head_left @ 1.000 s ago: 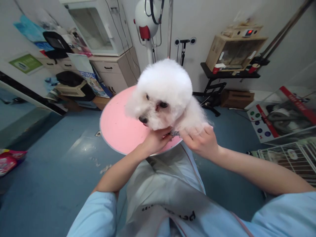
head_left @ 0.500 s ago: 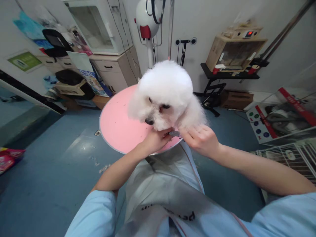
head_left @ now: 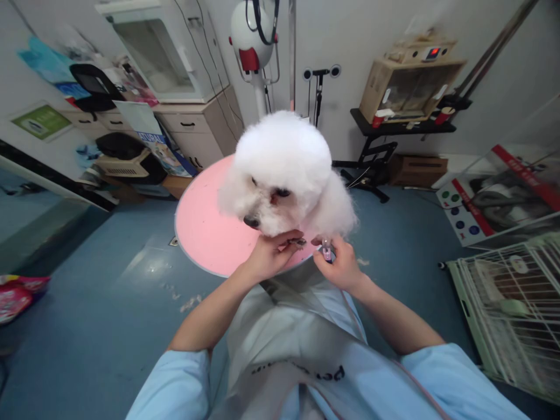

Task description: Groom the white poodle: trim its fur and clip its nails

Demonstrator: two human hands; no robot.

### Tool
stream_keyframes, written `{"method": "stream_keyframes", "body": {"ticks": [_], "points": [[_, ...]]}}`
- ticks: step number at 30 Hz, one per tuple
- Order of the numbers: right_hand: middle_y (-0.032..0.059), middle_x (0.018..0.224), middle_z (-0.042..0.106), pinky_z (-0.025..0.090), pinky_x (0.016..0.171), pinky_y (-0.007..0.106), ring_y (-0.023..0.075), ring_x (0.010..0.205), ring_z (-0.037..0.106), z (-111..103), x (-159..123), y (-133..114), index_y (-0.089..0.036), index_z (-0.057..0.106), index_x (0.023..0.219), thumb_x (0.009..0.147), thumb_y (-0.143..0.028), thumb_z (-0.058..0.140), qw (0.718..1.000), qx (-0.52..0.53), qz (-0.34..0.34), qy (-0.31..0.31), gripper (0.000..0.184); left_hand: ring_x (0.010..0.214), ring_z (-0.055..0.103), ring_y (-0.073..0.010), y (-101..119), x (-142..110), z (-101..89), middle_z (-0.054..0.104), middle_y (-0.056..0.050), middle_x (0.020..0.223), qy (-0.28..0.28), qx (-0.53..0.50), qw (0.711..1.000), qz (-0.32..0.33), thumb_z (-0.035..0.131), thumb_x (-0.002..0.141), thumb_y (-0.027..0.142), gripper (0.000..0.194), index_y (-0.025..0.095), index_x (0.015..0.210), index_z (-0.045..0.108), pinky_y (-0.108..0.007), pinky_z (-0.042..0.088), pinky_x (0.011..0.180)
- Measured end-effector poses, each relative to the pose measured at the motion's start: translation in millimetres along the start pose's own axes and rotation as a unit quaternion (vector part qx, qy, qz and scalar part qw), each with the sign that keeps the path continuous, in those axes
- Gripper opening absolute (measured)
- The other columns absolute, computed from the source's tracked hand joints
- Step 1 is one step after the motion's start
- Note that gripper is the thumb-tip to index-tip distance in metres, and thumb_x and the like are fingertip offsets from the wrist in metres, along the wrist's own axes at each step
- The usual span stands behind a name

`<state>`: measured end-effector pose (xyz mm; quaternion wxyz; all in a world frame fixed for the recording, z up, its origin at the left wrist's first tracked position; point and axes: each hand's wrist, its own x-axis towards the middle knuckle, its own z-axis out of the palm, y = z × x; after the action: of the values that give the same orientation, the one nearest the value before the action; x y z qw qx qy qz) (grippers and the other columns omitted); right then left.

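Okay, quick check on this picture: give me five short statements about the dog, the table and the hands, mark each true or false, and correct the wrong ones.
1. The dog has fluffy white fur. True.
2. The tabletop is dark blue. False: the tabletop is pink.
3. The right hand holds a small tool. True.
4. The left hand lies on top of the dog's head. False: the left hand is just below the dog's muzzle in the picture.
5. A wire cage stands on the right side of the picture. True.
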<state>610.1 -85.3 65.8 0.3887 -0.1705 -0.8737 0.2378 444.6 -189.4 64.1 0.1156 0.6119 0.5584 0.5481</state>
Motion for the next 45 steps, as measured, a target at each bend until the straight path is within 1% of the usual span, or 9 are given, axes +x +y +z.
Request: {"method": "stream_keyframes", "body": {"ticks": [6, 10, 15, 25, 29, 35, 38, 43, 45], "points": [[0.0003, 0.076, 0.063, 0.046, 0.06, 0.023, 0.0123, 0.066, 0.059, 22.3, 8.9, -19.1, -0.019, 0.054, 0.088, 0.079, -0.022, 0.055, 0.984, 0.161, 0.074, 0.013, 0.01, 0.072, 0.066, -0.0127, 12.7, -5.2, -8.2, 0.071, -0.005, 0.085, 0.023, 0.051, 0.998, 0.019, 0.053, 0.086, 0.017, 0.019, 0.016, 0.098, 0.068, -0.02, 0.051, 0.064], [0.0029, 0.075, 0.064, 0.046, 0.066, 0.027, 0.0171, 0.072, 0.06, 23.3, 12.3, -17.6, -0.018, 0.06, 0.088, 0.075, -0.019, 0.058, 0.998, -0.005, -0.02, 0.061, 0.013, 0.072, 0.066, -0.013, 13.6, -9.4, -8.7, 0.07, -0.005, 0.084, 0.054, 0.035, 0.998, 0.027, 0.055, 0.086, 0.017, 0.018, 0.016, 0.097, 0.067, -0.022, 0.051, 0.066], [0.0042, 0.074, 0.065, 0.043, 0.068, 0.031, 0.0196, 0.071, 0.058, 16.1, 9.9, -17.6, -0.017, 0.064, 0.094, 0.074, -0.019, 0.057, 0.978, -0.16, -0.112, 0.076, 0.022, 0.07, 0.065, -0.0114, 17.1, -9.5, -6.5, 0.071, -0.005, 0.084, 0.074, 0.054, 0.994, 0.066, 0.057, 0.084, 0.016, 0.015, 0.015, 0.095, 0.068, -0.019, 0.05, 0.061], [0.0023, 0.07, 0.065, 0.038, 0.063, 0.026, 0.0153, 0.065, 0.057, 5.9, 7.6, -21.4, -0.016, 0.067, 0.096, 0.074, -0.015, 0.054, 0.971, -0.194, -0.12, 0.069, 0.026, 0.063, 0.062, -0.0095, 20.3, -8.0, -5.6, 0.07, -0.003, 0.079, 0.05, 0.087, 0.993, 0.058, 0.057, 0.084, 0.018, 0.014, 0.015, 0.092, 0.068, -0.018, 0.048, 0.056], [0.0009, 0.066, 0.064, 0.036, 0.059, 0.024, 0.0134, 0.062, 0.056, 7.8, 6.6, -15.9, -0.018, 0.067, 0.092, 0.075, -0.016, 0.054, 0.982, -0.158, -0.081, 0.066, 0.022, 0.066, 0.064, -0.0114, 17.9, -10.3, -4.3, 0.071, -0.004, 0.081, 0.054, 0.055, 0.997, 0.028, 0.058, 0.083, 0.019, 0.015, 0.015, 0.093, 0.068, -0.019, 0.051, 0.059], [0.0019, 0.076, 0.066, 0.044, 0.065, 0.027, 0.0158, 0.07, 0.06, 31.4, 6.6, 2.0, -0.02, 0.062, 0.083, 0.07, -0.023, 0.06, 0.989, 0.085, 0.116, 0.04, 0.013, 0.081, 0.068, -0.0147, 14.2, -14.7, -0.4, 0.071, -0.007, 0.093, 0.071, -0.066, 0.994, -0.044, 0.059, 0.083, 0.021, 0.019, 0.016, 0.1, 0.068, -0.024, 0.054, 0.074], [0.0022, 0.076, 0.067, 0.048, 0.063, 0.029, 0.0172, 0.07, 0.062, 51.3, 4.5, 10.6, -0.019, 0.059, 0.082, 0.068, -0.028, 0.061, 0.928, 0.297, 0.226, -0.008, 0.016, 0.079, 0.066, -0.0149, 6.5, -19.4, 2.7, 0.07, -0.009, 0.093, 0.11, -0.143, 0.983, -0.039, 0.057, 0.086, 0.028, 0.021, 0.015, 0.099, 0.068, -0.027, 0.054, 0.073], [0.0019, 0.072, 0.065, 0.05, 0.056, 0.03, 0.0163, 0.06, 0.062, 70.0, 3.6, 3.2, -0.019, 0.052, 0.086, 0.062, -0.043, 0.071, 0.737, 0.569, 0.362, -0.044, 0.039, 0.069, 0.063, -0.0131, -7.3, -26.6, 6.6, 0.069, -0.007, 0.081, 0.183, -0.155, 0.965, -0.105, 0.058, 0.084, 0.032, 0.021, 0.014, 0.088, 0.066, -0.027, 0.052, 0.066], [-0.0001, 0.068, 0.062, 0.049, 0.054, 0.029, 0.015, 0.057, 0.06, 73.5, 5.3, -6.1, -0.019, 0.051, 0.085, 0.063, -0.048, 0.072, 0.716, 0.599, 0.355, -0.054, 0.042, 0.068, 0.062, -0.0121, -10.8, -28.1, 8.0, 0.069, -0.007, 0.083, 0.174, -0.136, 0.967, -0.123, 0.057, 0.085, 0.031, 0.019, 0.014, 0.089, 0.066, -0.026, 0.051, 0.065]]}}
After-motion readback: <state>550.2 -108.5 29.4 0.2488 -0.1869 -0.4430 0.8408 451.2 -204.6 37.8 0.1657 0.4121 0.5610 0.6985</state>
